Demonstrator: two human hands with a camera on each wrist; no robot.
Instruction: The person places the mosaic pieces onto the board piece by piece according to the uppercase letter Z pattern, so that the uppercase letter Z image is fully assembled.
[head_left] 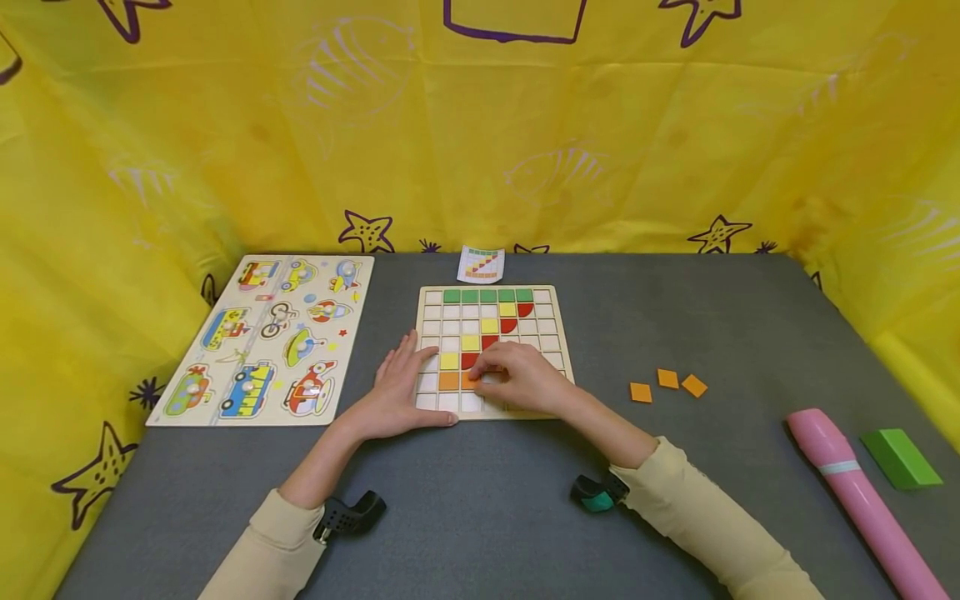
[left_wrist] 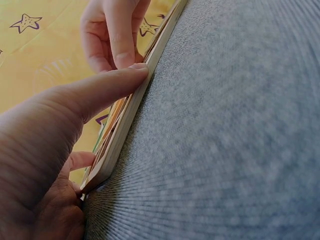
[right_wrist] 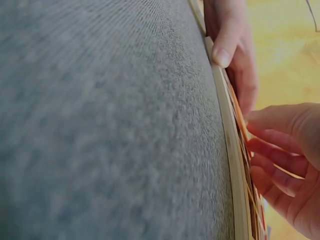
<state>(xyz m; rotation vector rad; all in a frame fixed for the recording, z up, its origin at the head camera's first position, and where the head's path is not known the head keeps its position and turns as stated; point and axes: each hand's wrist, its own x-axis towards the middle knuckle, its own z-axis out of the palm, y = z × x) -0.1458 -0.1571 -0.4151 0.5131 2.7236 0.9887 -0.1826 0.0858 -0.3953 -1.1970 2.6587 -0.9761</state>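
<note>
A wooden grid board (head_left: 558, 337) lies on the table, with green, yellow, red and orange tiles in its cells. My left hand (head_left: 397, 390) spreads over its near left corner, the straight thumb on the front rim and the other fingers along the left side. In the left wrist view that thumb rests on the board's rim (left_wrist: 131, 107). My right hand (head_left: 521, 379) bends over the lower rows, pinching an orange tile (head_left: 469, 381) at its cell. Another orange tile (head_left: 448, 381) sits just left of it. In the right wrist view the right fingertips (right_wrist: 256, 145) partly hide the tiles.
Three loose orange tiles (head_left: 667, 378) lie right of the board. A small pattern card (head_left: 481, 265) stands behind it. On the left is a vehicle puzzle board (head_left: 262, 342). A pink stick-like object (head_left: 855, 483) and a green block (head_left: 900, 458) lie far right.
</note>
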